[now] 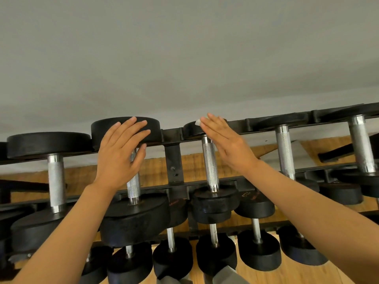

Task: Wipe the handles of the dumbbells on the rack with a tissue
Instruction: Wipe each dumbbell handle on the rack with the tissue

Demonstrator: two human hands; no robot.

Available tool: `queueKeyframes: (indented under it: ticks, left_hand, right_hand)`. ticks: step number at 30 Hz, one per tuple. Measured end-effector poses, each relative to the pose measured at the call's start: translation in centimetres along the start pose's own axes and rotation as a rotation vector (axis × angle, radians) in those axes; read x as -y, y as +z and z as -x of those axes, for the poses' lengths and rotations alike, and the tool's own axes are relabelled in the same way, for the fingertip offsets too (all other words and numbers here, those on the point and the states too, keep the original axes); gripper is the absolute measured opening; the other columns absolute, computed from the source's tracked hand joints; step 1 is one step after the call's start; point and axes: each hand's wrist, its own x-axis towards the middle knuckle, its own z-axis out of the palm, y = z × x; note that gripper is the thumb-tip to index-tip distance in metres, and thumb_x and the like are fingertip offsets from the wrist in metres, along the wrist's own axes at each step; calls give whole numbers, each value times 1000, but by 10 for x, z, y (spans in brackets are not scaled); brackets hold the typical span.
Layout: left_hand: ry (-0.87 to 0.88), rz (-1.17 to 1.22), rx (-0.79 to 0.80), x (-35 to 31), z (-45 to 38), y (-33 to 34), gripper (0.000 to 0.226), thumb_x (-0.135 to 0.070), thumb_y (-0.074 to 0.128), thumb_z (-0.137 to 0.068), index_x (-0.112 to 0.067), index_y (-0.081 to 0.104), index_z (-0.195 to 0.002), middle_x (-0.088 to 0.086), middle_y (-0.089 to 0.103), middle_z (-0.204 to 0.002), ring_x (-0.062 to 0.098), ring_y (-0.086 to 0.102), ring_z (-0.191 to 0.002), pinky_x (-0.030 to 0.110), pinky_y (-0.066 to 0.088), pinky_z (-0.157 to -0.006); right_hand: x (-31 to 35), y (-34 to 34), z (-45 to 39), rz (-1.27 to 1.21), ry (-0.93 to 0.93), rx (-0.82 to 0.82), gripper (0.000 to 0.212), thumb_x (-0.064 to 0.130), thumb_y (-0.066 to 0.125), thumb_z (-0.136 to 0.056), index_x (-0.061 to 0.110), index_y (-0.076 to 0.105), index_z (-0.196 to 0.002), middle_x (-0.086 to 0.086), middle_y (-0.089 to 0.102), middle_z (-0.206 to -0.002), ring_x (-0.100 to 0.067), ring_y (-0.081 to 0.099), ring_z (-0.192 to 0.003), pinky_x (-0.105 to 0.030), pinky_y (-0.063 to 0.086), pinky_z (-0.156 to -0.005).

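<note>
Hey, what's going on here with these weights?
A person is at a dumbbell rack. The left hand, fingers straight, lies over the handle of one top-row dumbbell. The right hand, also flat, is beside the next dumbbell's handle, with a bit of white tissue showing at its fingertips.

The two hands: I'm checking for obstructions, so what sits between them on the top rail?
In the head view, a black upright rack bracket stands between the left hand and the right hand, beside the knurled handle by the right palm.
</note>
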Motion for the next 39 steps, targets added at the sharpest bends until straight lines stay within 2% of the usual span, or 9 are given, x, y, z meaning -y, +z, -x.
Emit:
queueKeyframes:
  ticks: [5,7,11,17,22,25,31,35,39]
  left_hand:
    - [-19,-8,-11,-2,-1,1,32,-17,57,-96,-7,66,-125,10,59,-139,24,44,-139,41,24,-121]
    - [-34,-10,-21,-4,-1,2,32,-17,57,-96,-7,66,-125,9,59,-139,23,44,-139,41,22,-122]
    - [-61,-6,-22,-6,-2,1,32,-17,58,-95,-8,67,-124,8,59,-139,22,43,-140,39,20,-122]
    - [-111,-28,-3,-12,-3,-1,31,-20,56,-95,-10,67,-122,6,60,-138,22,44,-140,39,17,-123]
    - [-184,-15,13,-42,-1,5,33,-23,50,-99,-6,66,-122,10,61,-136,24,47,-137,48,17,-123]
    - [-100,119,32,-70,-9,17,36,-22,49,-99,-3,64,-125,12,62,-131,25,54,-127,44,27,-120]
    - [-39,213,192,-122,-39,38,46,-33,42,-99,-6,61,-131,11,63,-132,24,55,-126,41,30,-118]
    - [3,188,285,-152,-57,50,52,-37,36,-99,-6,59,-134,11,61,-135,25,55,-127,35,22,-118]
    - [10,227,288,-186,-78,69,56,-39,33,-101,-6,49,-144,12,51,-147,26,48,-136,37,20,-119]
  right_hand:
    - [15,12,-39,199,-184,94,66,-25,73,-62,-2,63,-123,-18,62,-128,-33,55,-125,-46,28,-112]
    - [12,5,-41,197,-199,138,71,-25,74,-60,0,62,-125,-16,61,-130,-31,54,-126,-47,28,-110]
    - [-17,-16,-13,40,-99,96,68,-22,61,-79,6,48,-140,-7,46,-146,-20,39,-139,-34,25,-118]
    - [-36,-20,15,-90,93,1,48,-7,57,-93,4,48,-140,-11,45,-147,-20,43,-137,-38,34,-114]
    - [-19,-19,5,-6,79,-113,32,5,53,-95,-4,62,-124,-20,60,-130,-26,57,-121,-31,40,-110]
    - [-12,-27,7,55,92,-124,28,7,55,-94,-5,66,-117,-21,64,-120,-28,60,-113,-25,41,-108]
    - [-11,-72,42,174,134,-63,30,9,52,-95,-4,64,-120,-20,62,-122,-25,56,-115,-24,40,-108]
    - [-28,-114,73,262,190,-66,30,11,52,-95,-1,65,-119,-17,63,-122,-24,58,-115,-23,41,-106]
    - [-59,-143,87,291,198,-85,30,12,52,-96,-1,64,-121,-16,63,-124,-24,56,-117,-24,40,-107]
